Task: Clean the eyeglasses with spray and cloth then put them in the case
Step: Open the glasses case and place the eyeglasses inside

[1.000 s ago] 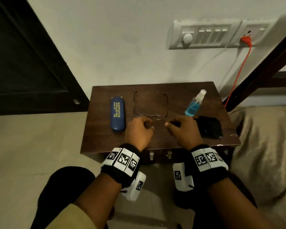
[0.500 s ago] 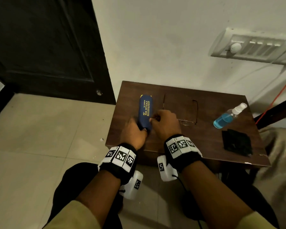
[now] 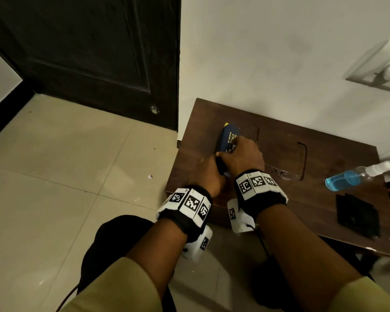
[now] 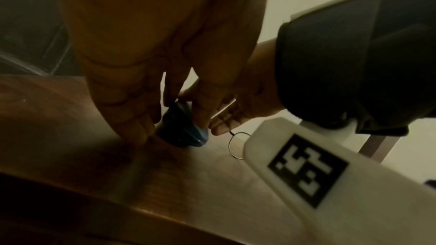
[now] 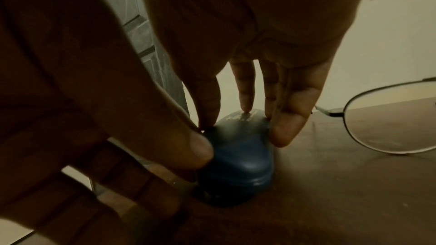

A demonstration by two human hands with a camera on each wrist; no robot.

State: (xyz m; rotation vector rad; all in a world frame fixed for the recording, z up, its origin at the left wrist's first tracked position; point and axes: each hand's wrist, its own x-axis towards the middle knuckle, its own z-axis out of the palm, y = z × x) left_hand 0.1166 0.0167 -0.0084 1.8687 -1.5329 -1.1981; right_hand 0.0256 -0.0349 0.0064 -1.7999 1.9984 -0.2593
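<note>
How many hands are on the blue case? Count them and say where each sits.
2. The left hand grips the near end of the blue case; the right hand grips it from the right, fingers over its top.

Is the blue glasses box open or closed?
Closed: the blue case shows only a thin seam, no gap, and the eyeglasses lie outside it.

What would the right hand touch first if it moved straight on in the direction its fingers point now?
The right hand already holds the dark blue hard glasses case, fingers pointing along its lid. Going straight on, it would probably slide over the case's far end, then the dark brown wooden table, and finally the wall.
</note>
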